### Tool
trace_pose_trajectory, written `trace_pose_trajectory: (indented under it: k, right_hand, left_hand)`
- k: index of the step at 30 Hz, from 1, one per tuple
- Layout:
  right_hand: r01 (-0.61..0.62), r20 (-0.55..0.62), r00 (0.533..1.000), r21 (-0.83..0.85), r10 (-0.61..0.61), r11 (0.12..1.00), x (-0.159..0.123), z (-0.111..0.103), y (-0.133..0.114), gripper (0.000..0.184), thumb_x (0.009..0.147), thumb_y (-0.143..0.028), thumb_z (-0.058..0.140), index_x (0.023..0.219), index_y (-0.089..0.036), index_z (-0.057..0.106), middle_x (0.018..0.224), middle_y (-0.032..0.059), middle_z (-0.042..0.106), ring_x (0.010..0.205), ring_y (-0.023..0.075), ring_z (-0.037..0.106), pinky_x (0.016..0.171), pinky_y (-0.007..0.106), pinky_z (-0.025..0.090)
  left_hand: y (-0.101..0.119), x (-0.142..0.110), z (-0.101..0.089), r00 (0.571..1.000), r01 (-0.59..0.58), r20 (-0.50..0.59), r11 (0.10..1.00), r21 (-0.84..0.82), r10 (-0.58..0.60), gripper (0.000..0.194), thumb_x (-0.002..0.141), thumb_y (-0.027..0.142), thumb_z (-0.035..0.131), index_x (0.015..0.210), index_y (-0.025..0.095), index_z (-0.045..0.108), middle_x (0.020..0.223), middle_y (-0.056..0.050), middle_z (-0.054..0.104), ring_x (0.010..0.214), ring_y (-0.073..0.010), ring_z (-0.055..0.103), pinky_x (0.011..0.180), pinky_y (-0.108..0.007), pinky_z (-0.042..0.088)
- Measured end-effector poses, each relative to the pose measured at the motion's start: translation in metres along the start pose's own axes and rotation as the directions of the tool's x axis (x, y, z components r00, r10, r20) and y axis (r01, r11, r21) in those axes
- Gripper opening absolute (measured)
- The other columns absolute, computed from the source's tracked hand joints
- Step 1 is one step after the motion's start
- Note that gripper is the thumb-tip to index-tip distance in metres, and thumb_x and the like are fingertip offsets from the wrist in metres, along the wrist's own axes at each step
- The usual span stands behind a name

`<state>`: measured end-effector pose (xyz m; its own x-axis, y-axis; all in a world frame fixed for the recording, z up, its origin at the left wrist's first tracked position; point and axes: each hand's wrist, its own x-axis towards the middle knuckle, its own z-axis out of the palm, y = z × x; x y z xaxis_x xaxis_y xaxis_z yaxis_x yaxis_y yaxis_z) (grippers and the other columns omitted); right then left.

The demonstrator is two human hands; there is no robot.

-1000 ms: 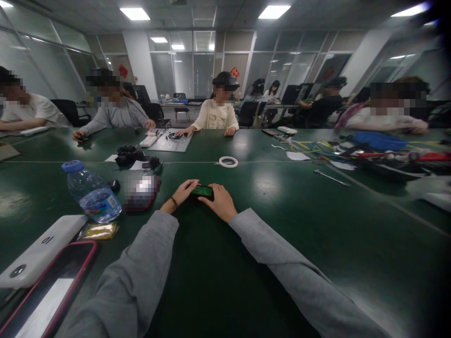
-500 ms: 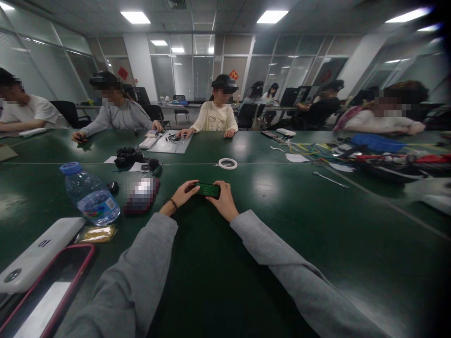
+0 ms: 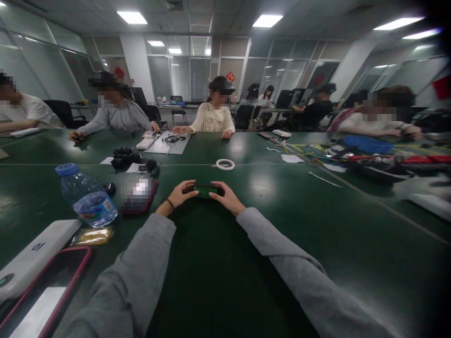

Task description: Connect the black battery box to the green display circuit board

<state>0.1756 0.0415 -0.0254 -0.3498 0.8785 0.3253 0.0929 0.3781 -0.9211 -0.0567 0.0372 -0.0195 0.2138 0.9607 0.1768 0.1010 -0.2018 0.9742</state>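
Observation:
Over the green table, both hands hold a small dark-edged slab with a speckled green face [image 3: 205, 192], which could be a circuit board or a lit screen. My left hand [image 3: 180, 193] grips its left end, thumb along the lower front edge and fingers curled behind. On the right end, my right hand [image 3: 229, 197] has its thumb on the front and its fingers over the top. The fingertips behind the slab are hidden. Beyond the hands lies a white ring [image 3: 225, 164], apart from them. Left of my left hand is a dark red-edged object [image 3: 139, 197], partly blurred out.
A water bottle [image 3: 86, 197], a gold packet [image 3: 92, 236], a white device [image 3: 38, 256] and a red-cased phone [image 3: 45, 291] lie at left. Black parts [image 3: 125, 158] lie beyond. A wrench [image 3: 324, 179] and tangled cables [image 3: 317, 149] are at right. Several people sit across the table [image 3: 268, 216].
The slab has tipped, showing a narrower green face and a dark upper band. My right hand has shifted slightly right. Across the table, a person's hand has lifted off the white board. The view has turned slightly.

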Motion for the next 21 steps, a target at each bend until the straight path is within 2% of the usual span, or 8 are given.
trace_pose_trajectory:
  k: [11,18,21]
  right_hand:
    - [0.036,0.063,0.998,-0.181,-0.025,0.983,-0.002,-0.002,-0.005,0.06,0.069,-0.031,0.073,0.122,-0.022,0.048,0.123,0.007,0.05,0.115,0.0204,0.049,0.101,0.041,0.037]
    - [0.041,0.07,0.997,-0.22,-0.026,0.975,-0.002,-0.001,-0.009,0.063,0.069,-0.025,0.072,0.125,-0.02,0.044,0.123,0.0082,0.049,0.114,0.0203,0.049,0.1,0.041,0.037]
    - [0.062,0.033,0.998,-0.279,-0.054,0.958,-0.005,0.003,-0.011,0.058,0.068,-0.022,0.071,0.121,-0.019,0.046,0.118,0.0075,0.052,0.11,0.0199,0.05,0.097,0.039,0.039]
  left_hand:
    - [0.014,-0.007,0.0,1.0,0.026,0.01,0.998,0.055,-0.026,0.069,0.058,0.028,0.078,0.121,0.018,0.051,0.118,-0.013,0.058,0.11,-0.0233,0.054,0.101,-0.047,0.036]
    - [0.01,-0.006,-0.002,1.0,0.006,0.021,0.997,0.081,-0.008,0.071,0.058,0.028,0.078,0.122,0.018,0.05,0.118,-0.013,0.058,0.108,-0.023,0.055,0.099,-0.047,0.038]
    - [0.008,-0.005,-0.003,0.999,-0.022,0.032,0.996,0.087,0.019,0.072,0.056,0.026,0.079,0.122,0.018,0.051,0.121,-0.013,0.057,0.113,-0.0242,0.053,0.1,-0.046,0.037]
